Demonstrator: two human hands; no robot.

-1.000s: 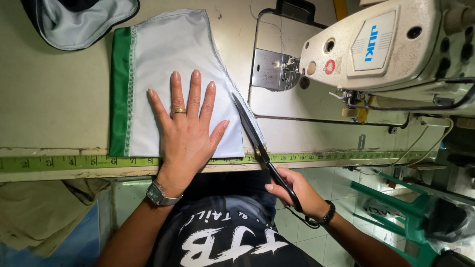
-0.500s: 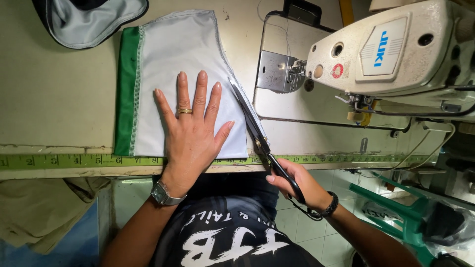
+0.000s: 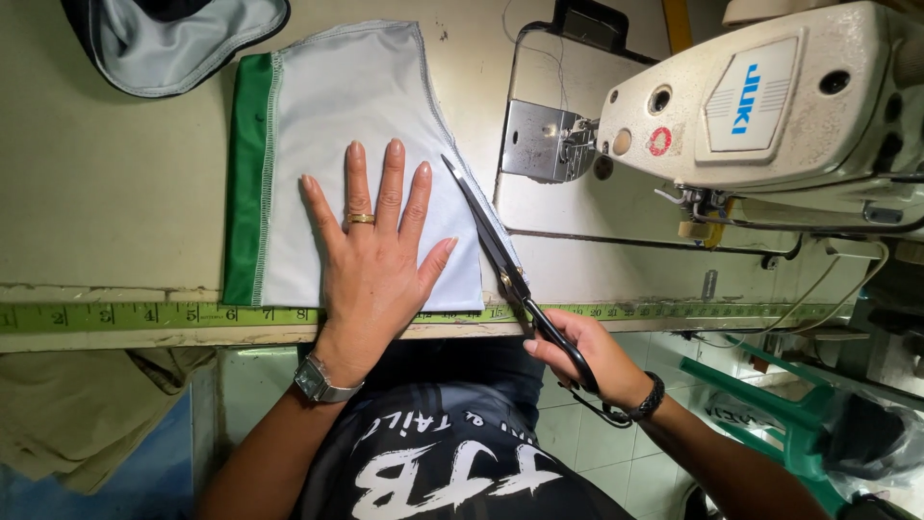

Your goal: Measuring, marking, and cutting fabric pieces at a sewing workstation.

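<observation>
My left hand lies flat with spread fingers on a light grey fabric piece with a green band along its left side. My right hand grips the black handles of long scissors. The blades lie along the fabric's slanted right edge, tips pointing away from me, close to my left thumb. The fabric rests on the beige sewing table.
A white sewing machine stands at the right, its needle plate just beyond the fabric. A yellow-green measuring tape runs along the table's front edge. Another grey garment lies at the back left. A green plastic chair stands lower right.
The scissors have slid forward along the fabric's right edge, and my right hand has come closer to the table edge. My left hand stays pressed on the fabric.
</observation>
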